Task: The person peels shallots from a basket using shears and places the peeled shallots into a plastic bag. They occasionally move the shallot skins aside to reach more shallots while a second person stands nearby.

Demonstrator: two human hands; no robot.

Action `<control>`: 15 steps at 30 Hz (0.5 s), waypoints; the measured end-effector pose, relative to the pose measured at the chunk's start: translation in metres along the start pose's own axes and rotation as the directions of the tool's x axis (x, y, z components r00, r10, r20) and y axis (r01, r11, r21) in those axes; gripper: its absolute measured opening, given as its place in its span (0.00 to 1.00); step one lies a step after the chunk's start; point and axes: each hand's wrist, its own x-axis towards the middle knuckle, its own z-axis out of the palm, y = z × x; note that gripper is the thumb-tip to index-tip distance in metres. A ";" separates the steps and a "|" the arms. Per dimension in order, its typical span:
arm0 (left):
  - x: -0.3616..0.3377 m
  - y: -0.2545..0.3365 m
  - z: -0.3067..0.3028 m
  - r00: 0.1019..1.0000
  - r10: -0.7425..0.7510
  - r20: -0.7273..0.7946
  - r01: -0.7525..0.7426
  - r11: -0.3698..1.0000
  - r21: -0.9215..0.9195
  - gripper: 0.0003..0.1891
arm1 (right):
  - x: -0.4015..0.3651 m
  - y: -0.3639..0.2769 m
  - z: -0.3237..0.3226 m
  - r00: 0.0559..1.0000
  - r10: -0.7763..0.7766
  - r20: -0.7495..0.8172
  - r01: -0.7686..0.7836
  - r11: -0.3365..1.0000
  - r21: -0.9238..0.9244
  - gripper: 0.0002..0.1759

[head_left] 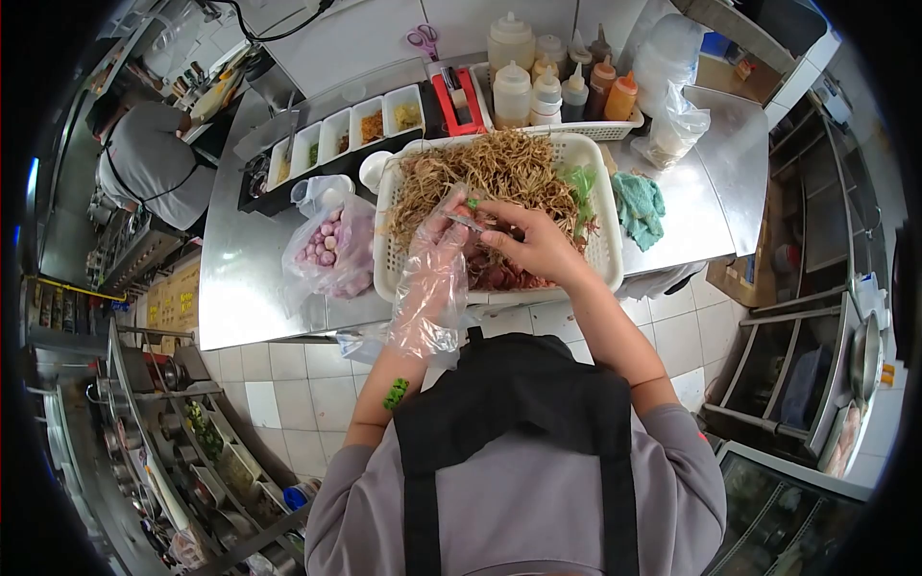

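My left hand (444,235), in a clear plastic glove, is closed on a small reddish piece over the white basket (384,274). A small metal blade (465,222) with a green end is in my right hand (534,240), whose thumb and fingers press on it beside the piece. Brown stringy roots (499,163) fill the back of the basket. Reddish pieces (509,274) lie in its front part, partly under my hands. Some green leaves (580,187) are at the basket's right side.
A bag of small purple onions (327,245) stands left of the basket. Behind are topping trays (370,127), a red holder (459,104) and sauce bottles (512,96). A green cloth (638,209) and a plastic bag (672,130) lie right. Another person (158,158) stands far left.
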 end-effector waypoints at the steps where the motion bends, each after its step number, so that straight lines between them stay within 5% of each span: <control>1: 0.000 0.001 0.002 1.000 0.000 0.000 0.000 1.000 0.000 0.24 | 0.000 -0.002 0.000 0.999 0.031 0.014 -0.031 1.000 -0.002 0.24; 5: -0.001 -0.001 0.003 0.999 0.027 -0.024 -0.027 1.000 -0.008 0.23 | 0.002 0.000 -0.002 0.999 0.048 0.013 -0.049 0.993 0.104 0.24; 7: -0.002 0.000 0.003 0.999 0.034 -0.001 -0.034 0.999 -0.008 0.22 | 0.003 -0.005 -0.005 0.983 0.161 0.087 -0.174 0.970 0.170 0.24; 15: -0.001 0.005 0.002 0.999 0.033 0.038 -0.036 0.996 0.083 0.19 | 0.003 0.001 0.008 0.999 0.040 0.023 -0.043 0.982 0.185 0.20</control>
